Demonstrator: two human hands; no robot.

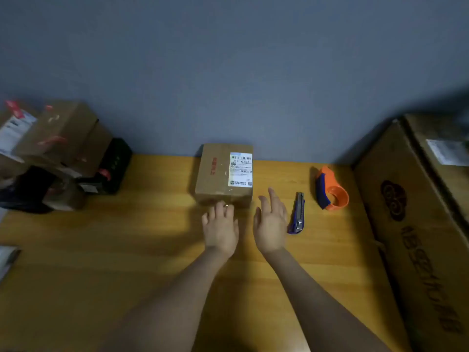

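A small brown cardboard box (215,174) with a white shipping label and red print sits on the wooden table (101,250) against the wall. My left hand (220,228) lies just in front of the box, fingers loosely spread, fingertips at its near edge; a ring shows on one finger. My right hand (270,222) hovers at the box's near right corner, fingers straight, holding nothing. A blue utility knife (297,214) lies just right of that hand.
An orange and blue tape dispenser (331,190) stands right of the knife. A large cardboard carton (411,224) fills the table's right side. Stacked parcels (50,138) and black items (111,168) crowd the back left. A grey object (7,257) pokes in at the left edge.
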